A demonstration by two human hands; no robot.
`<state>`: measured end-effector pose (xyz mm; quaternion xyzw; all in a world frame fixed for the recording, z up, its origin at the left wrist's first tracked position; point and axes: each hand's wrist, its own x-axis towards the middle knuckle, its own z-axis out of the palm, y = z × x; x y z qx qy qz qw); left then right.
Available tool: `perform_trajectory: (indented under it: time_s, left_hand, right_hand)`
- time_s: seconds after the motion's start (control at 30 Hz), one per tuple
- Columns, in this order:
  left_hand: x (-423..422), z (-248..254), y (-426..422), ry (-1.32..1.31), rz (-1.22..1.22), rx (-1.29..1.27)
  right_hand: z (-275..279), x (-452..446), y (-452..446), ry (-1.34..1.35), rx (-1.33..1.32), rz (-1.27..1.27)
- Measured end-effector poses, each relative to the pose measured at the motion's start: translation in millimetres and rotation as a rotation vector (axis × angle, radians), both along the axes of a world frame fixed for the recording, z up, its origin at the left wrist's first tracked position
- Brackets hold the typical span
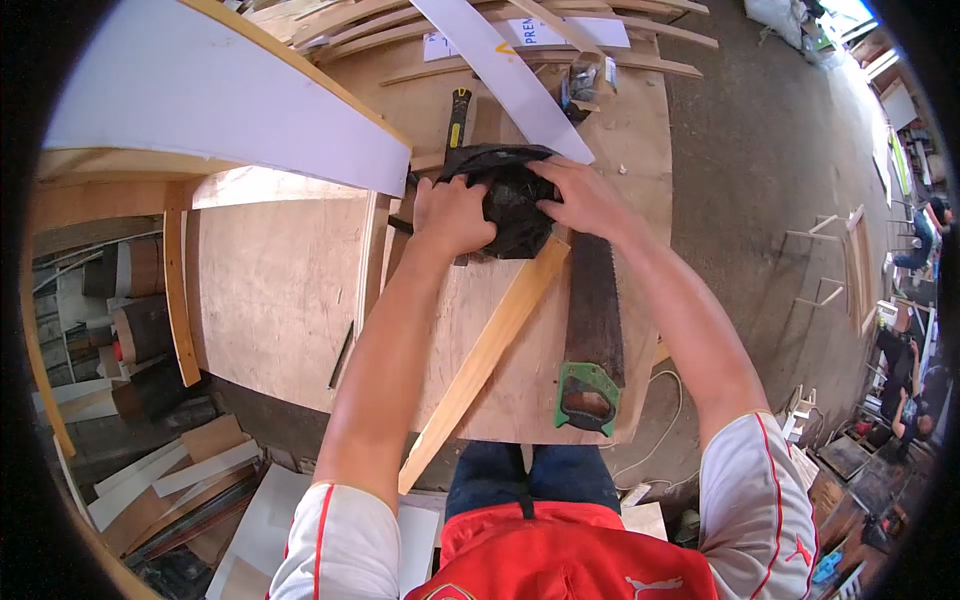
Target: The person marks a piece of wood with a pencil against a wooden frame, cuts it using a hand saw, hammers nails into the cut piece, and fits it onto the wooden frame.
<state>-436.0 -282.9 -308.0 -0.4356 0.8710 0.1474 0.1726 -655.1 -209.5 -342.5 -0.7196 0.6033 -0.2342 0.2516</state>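
Note:
A black plastic bag lies bunched up on the plywood worktop in front of me, its mouth spread. My left hand grips the bag's left edge with curled fingers. On the opposite edge, my right hand has its thumb and fingers closed on the plastic. What the bag contains is hard to make out. A wooden strip runs from just below the bag toward my body. Right of the strip lies a handsaw with a green handle. Beyond the left hand is a yellow-and-black tool handle.
A white board and several wood strips cover the worktop's far end. To the left stands a wooden frame with a white panel. Offcuts litter the floor at lower left. People are at far right.

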Motion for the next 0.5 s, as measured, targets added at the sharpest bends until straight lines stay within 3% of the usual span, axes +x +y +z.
perform_trajectory:
  time_s: [0.13, 0.23, 0.33, 0.5]
  left_hand:
    - [0.2, -1.3, 3.7, 0.140, -0.017, -0.100]
    - [4.0, -14.9, 10.1, 0.414, -0.289, -0.304]
    - [11.1, -20.8, 22.2, 0.422, -0.269, -0.265]
    - [20.9, -26.3, 26.7, 0.464, -0.123, -0.189]
  right_hand:
    - [-7.7, -6.9, -23.3, -0.051, 0.083, -0.012]
    - [-3.4, -2.4, -30.5, 0.071, 0.107, -0.034]
    - [3.7, -2.7, -32.5, 0.141, 0.116, -0.014]
    - [0.7, -10.3, -43.4, -0.015, 0.097, -0.004]
